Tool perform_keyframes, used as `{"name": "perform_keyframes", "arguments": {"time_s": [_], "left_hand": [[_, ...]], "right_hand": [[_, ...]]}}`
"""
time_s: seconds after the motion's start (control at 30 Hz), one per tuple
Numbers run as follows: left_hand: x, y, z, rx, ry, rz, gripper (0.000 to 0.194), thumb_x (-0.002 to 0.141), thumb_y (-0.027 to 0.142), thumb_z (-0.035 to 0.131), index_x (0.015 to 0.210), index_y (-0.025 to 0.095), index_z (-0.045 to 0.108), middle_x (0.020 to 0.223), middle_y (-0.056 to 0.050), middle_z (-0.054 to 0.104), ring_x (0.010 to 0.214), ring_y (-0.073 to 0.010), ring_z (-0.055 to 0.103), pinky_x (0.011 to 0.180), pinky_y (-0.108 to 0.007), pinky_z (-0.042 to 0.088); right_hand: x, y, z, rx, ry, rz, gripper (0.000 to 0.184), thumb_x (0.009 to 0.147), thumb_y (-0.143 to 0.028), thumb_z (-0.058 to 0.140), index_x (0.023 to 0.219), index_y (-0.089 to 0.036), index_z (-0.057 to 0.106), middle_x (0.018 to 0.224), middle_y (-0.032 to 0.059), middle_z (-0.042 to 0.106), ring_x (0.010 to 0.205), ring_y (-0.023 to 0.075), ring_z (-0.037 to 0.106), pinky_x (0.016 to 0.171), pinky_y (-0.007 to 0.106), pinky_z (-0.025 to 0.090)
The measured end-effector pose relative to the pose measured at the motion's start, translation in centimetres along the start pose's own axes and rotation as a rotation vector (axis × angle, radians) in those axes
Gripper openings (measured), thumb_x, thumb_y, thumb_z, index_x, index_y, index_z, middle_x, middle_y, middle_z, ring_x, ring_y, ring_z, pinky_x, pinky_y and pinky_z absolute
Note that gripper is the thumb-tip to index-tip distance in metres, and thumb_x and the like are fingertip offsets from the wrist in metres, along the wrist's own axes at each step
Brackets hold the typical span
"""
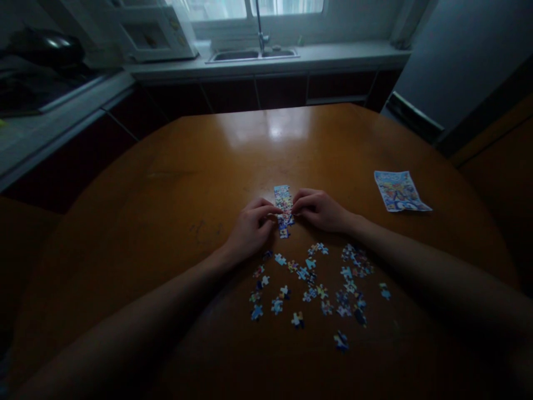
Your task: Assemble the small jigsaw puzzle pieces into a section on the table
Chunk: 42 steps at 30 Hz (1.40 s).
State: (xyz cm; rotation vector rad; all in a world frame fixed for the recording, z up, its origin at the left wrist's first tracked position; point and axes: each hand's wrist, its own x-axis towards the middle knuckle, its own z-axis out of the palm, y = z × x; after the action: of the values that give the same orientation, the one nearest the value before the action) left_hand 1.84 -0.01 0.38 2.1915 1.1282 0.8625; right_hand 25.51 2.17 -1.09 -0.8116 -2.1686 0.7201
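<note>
A partly joined jigsaw puzzle (283, 194), a narrow upright strip, lies on the wooden table between my hands. My left hand (254, 225) is at its left edge, index finger stretched onto the strip and thumb apart below. On the opposite edge, my right hand (318, 210) has its fingers closed in a pinch against the strip. A puzzle piece at those fingertips is too small to make out clearly. Loose puzzle pieces (308, 294) are scattered on the near side of the strip, some in small clusters.
A creased picture sheet (400, 190) lies to the right on the wooden table (166, 183). Beyond the table are a counter with a sink (253, 55), a microwave (154, 36) and a stove with a dark pan (44, 47). A grey appliance (462, 61) stands at right.
</note>
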Motion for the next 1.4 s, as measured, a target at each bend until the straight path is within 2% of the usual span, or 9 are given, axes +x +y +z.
{"name": "perform_keyframes", "arguments": {"time_s": [0.27,0.97,1.4], "left_hand": [[0.05,-0.09,-0.01,-0.004,0.019,-0.007,0.030,0.084,0.004,0.053,0.098,0.019,0.075,0.094,-0.004,0.065,0.090,-0.0162,0.061,0.082,-0.030,0.051],[0.11,-0.05,-0.06,-0.027,0.036,-0.007,0.034,0.081,-0.002,0.051,0.096,0.018,0.075,0.091,-0.004,0.064,0.087,-0.0155,0.061,0.079,-0.030,0.050],[0.14,-0.30,-0.03,-0.040,0.027,-0.002,0.033,0.082,0.000,0.050,0.095,0.018,0.075,0.091,-0.004,0.065,0.087,-0.0156,0.062,0.078,-0.029,0.050]], "right_hand": [[0.00,-0.12,0.02,-0.017,0.011,-0.011,0.026,0.081,-0.002,0.055,0.085,-0.018,0.075,0.089,0.0044,0.067,0.082,0.0152,0.062,0.076,0.028,0.049],[0.00,-0.11,-0.02,-0.004,0.002,0.010,0.022,0.083,-0.006,0.056,0.085,-0.018,0.074,0.090,0.0048,0.067,0.082,0.0153,0.062,0.077,0.029,0.049],[0.03,-0.11,0.01,-0.007,0.003,0.000,0.025,0.081,-0.003,0.055,0.086,-0.017,0.074,0.090,0.0053,0.067,0.083,0.0163,0.063,0.077,0.030,0.049]]}}
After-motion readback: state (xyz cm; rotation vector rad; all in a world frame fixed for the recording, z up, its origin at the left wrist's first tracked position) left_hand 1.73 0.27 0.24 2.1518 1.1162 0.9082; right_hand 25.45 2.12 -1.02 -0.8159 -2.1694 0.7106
